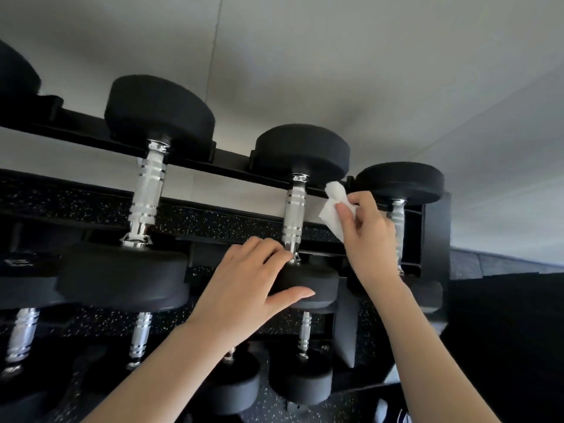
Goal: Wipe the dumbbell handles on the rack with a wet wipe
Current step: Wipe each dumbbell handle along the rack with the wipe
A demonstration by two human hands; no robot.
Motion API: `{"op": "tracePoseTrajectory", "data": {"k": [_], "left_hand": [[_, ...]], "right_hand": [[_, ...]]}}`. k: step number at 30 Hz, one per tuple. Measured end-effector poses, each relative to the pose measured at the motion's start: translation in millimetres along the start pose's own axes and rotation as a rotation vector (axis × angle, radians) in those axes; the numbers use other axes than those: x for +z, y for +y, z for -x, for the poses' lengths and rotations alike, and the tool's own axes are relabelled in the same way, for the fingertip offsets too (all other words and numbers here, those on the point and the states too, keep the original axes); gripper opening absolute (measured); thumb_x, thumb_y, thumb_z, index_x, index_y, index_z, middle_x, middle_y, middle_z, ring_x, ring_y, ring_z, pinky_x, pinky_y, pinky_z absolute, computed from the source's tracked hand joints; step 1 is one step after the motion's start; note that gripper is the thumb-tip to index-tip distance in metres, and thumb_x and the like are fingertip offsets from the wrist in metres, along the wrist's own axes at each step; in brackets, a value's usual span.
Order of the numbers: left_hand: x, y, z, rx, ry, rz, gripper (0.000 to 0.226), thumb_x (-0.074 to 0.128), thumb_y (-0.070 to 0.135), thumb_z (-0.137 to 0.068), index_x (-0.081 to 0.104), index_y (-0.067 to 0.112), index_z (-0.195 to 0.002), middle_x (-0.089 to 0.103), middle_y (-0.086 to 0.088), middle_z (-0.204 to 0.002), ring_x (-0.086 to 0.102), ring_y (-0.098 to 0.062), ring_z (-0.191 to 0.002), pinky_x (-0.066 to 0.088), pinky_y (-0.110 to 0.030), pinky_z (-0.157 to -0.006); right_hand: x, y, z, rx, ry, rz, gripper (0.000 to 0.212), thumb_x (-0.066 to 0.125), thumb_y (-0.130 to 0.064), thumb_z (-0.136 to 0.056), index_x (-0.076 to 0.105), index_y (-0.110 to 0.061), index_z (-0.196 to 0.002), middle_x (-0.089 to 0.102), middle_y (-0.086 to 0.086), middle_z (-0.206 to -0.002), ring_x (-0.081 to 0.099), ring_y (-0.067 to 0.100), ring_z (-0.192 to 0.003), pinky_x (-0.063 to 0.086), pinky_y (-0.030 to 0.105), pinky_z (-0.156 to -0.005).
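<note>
Room: white wall [305, 56] behind a black dumbbell rack [232, 164]
Right hand [366, 236]: pinches the wet wipe [332, 215] with thumb and fingers
Wet wipe: just right of the middle handle [294, 212], near its far end; I cannot tell if they touch
Middle handle: shiny bar running near to far, to the left of the wipe
Left hand [244, 285]: fingers curl over the near head [317, 279] of that dumbbell, I think to steady it
Around: small handle [398, 221] partly behind the right hand, big handle [146, 190] well to the left
In the way: nothing between wipe and middle handle
</note>
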State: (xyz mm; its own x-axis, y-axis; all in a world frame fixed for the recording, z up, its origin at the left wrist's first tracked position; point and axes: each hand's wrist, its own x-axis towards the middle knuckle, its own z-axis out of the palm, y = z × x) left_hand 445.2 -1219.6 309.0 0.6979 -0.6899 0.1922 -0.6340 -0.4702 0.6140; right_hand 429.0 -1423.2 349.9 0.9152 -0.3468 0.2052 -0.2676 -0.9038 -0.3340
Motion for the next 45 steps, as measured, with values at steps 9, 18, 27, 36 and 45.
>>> {"op": "tracePoseTrajectory", "data": {"k": [9, 18, 27, 36, 45], "left_hand": [[33.2, 80.3, -47.2, 0.2, -0.053, -0.07, 0.056, 0.035, 0.061, -0.089, 0.067, 0.019, -0.108, 0.061, 0.009, -0.101, 0.059, -0.012, -0.092, 0.053, -0.033, -0.076], [104.2, 143.1, -82.3, 0.113, -0.079, -0.155, 0.055, 0.034, 0.061, -0.09, 0.064, 0.02, -0.111, 0.06, 0.009, -0.103, 0.059, -0.012, -0.093, 0.052, -0.032, -0.076], [139.6, 164.8, -77.1, -0.122, -0.052, -0.189, 0.057, 0.028, 0.06, -0.094, 0.061, 0.021, -0.118, 0.059, 0.01, -0.11, 0.054, -0.011, -0.102, 0.047, -0.032, -0.086], [152.9, 176.9, -67.8, -0.209, -0.06, -0.289, 0.068, 0.016, 0.058, -0.099, 0.051, 0.011, -0.132, 0.058, -0.001, -0.122, 0.053, -0.021, -0.115, 0.033, -0.035, -0.098], [155.2, 177.6, -63.2, -0.239, -0.08, -0.279, 0.07, 0.017, 0.06, -0.098, 0.043, 0.01, -0.139, 0.053, -0.003, -0.131, 0.049, -0.021, -0.122, 0.031, -0.035, -0.103]], "right_hand": [[-71.5, 94.0, 42.3, 0.202, 0.107, 0.089, 0.021, 0.045, -0.035, -0.096, 0.05, -0.016, -0.105, 0.046, -0.003, -0.053, 0.049, 0.02, -0.05, 0.041, 0.035, -0.048], [-65.1, 184.1, 12.2, -0.009, -0.025, 0.058, 0.018, 0.044, -0.029, -0.097, 0.048, -0.015, -0.108, 0.042, -0.01, -0.052, 0.046, 0.016, -0.047, 0.028, 0.024, -0.041], [-32.8, 201.6, -32.2, -0.218, -0.04, -0.007, 0.023, 0.042, -0.03, -0.098, 0.047, -0.014, -0.114, 0.059, 0.003, -0.067, 0.055, 0.021, -0.053, 0.045, 0.031, -0.044], [-9.8, 203.8, -30.1, -0.171, 0.271, -0.03, 0.017, 0.061, -0.025, -0.089, 0.069, -0.01, -0.09, 0.058, 0.012, -0.091, 0.057, 0.026, -0.075, 0.044, 0.027, -0.049], [-10.1, 192.2, -34.2, -0.331, 0.267, -0.169, 0.025, 0.064, 0.012, -0.072, 0.068, -0.003, -0.091, 0.063, 0.013, -0.089, 0.057, 0.029, -0.081, 0.045, 0.027, -0.068]]}}
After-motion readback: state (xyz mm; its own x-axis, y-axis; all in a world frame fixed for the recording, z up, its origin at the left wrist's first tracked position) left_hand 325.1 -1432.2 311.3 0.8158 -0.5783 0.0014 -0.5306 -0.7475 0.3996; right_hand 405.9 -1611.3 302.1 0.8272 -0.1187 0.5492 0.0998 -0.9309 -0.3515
